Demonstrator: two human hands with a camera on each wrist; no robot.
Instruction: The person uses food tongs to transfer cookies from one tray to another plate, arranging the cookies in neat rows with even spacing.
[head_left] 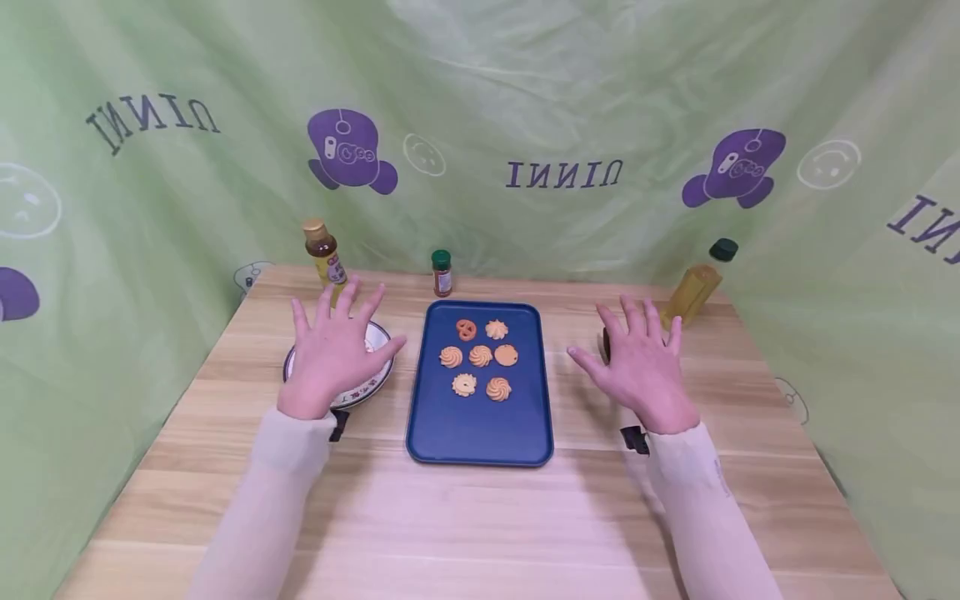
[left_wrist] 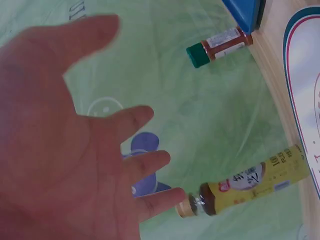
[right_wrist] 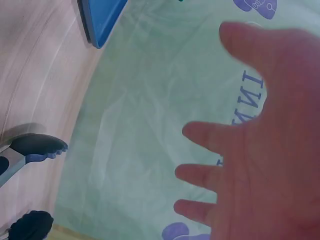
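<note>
On the left of the wooden tabletop [head_left: 480, 517] stands a small amber bottle with a gold cap and a yellow label [head_left: 324, 252]; its label carries writing, seen sideways from the left wrist view, too small to read beyond a few characters. Just in front of it the left hand [head_left: 335, 354] hovers with fingers spread wide and straight, holding nothing, above a white plate with a dark rim and red lettering [head_left: 375, 385] that I cannot make out; something pale lies on the plate, mostly hidden by the hand. Behind the centre stands a small spice jar with a green lid [head_left: 442, 272], its label unreadable. The blue tray [head_left: 480, 425] lies in the middle, carrying six biscuits [head_left: 480, 357] in its far half: a pretzel shape and a swirl at the back, three across the middle, two in front; its near half is bare. To its right the right hand [head_left: 639, 367] is likewise spread flat and empty, hovering over black-tipped tongs [right_wrist: 35, 146], whose dark tips show beneath the palm in the right wrist view. Beyond it stands a yellow oil bottle with a dark green cap [head_left: 699, 287]. As I judge it, the work has not begun: neither hand grips anything and the tongs lie untouched. The green backdrop [head_left: 525, 100] shows mirrored letters, seemingly "UINNI", with purple cartoon figures and smiley faces.
</note>
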